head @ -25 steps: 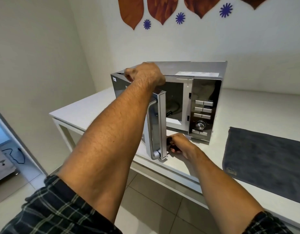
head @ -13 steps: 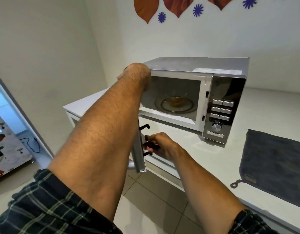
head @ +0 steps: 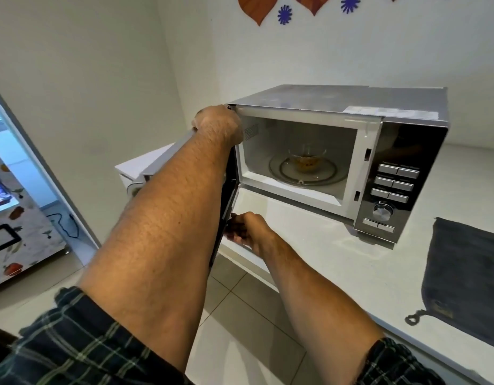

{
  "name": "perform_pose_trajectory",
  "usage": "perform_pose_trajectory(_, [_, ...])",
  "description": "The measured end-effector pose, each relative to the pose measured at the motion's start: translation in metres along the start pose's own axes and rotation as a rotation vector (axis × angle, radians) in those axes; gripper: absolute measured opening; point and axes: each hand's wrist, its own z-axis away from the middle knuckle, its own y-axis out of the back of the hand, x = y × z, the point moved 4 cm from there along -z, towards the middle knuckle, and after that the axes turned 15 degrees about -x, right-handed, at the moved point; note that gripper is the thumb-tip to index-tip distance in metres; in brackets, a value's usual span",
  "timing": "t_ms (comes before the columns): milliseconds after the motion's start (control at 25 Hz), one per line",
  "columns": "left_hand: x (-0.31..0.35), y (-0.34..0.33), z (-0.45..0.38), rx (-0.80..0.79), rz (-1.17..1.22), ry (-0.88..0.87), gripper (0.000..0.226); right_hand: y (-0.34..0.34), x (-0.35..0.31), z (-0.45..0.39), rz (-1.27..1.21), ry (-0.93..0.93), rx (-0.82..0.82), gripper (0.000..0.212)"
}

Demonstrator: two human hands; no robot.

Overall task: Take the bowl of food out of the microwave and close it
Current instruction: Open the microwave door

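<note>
A silver microwave (head: 351, 100) stands on a white counter (head: 337, 262) with its door (head: 229, 195) swung wide open to the left. Inside, a clear glass bowl (head: 306, 158) with yellowish food sits on the glass turntable (head: 284, 173). My left hand (head: 218, 126) grips the top edge of the door, next to the cavity's upper left corner. My right hand (head: 247, 229) holds the door's lower edge by the latch hooks, below the cavity. My left forearm hides most of the door.
A dark grey towel (head: 467, 273) lies on the counter right of the microwave. The control panel (head: 393, 187) with buttons and a knob is on the microwave's right side. A printed cabinet (head: 7, 218) stands at the far left on the tiled floor (head: 240, 315).
The door has swung from nearly edge-on to fully open, with both hands staying on it. The bowl on the turntable is now in full view. My view has come closer.
</note>
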Motion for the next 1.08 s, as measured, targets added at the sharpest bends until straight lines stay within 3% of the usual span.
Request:
perform_pose_trajectory(240, [-0.021, -0.012, -0.007, 0.173, -0.145, -0.077, 0.031, -0.018, 0.006, -0.031, -0.1, 0.018, -0.031, 0.027])
perform_pose_trajectory(400, [-0.045, -0.02, -0.017, 0.263, -0.005, -0.115, 0.026, -0.028, 0.003, -0.049, -0.156, 0.027, -0.012, 0.021])
perform_pose_trajectory(520, [-0.065, -0.025, -0.025, 0.317, 0.109, -0.114, 0.025, -0.041, -0.001, -0.064, -0.245, 0.026, -0.032, 0.03])
perform_pose_trajectory(840, [-0.098, -0.031, -0.049, 0.405, 0.287, -0.126, 0.043, -0.059, 0.002, -0.094, -0.401, 0.048, -0.024, 0.017])
perform_pose_trajectory(1000, [-0.099, -0.032, -0.055, 0.487, 0.308, -0.134, 0.039, -0.05, 0.001, -0.101, -0.371, 0.045, -0.009, 0.017])
perform_pose_trajectory(1080, [-0.094, -0.036, -0.053, 0.576, 0.31, -0.162, 0.039, -0.041, -0.002, -0.101, -0.243, 0.022, 0.07, 0.019])
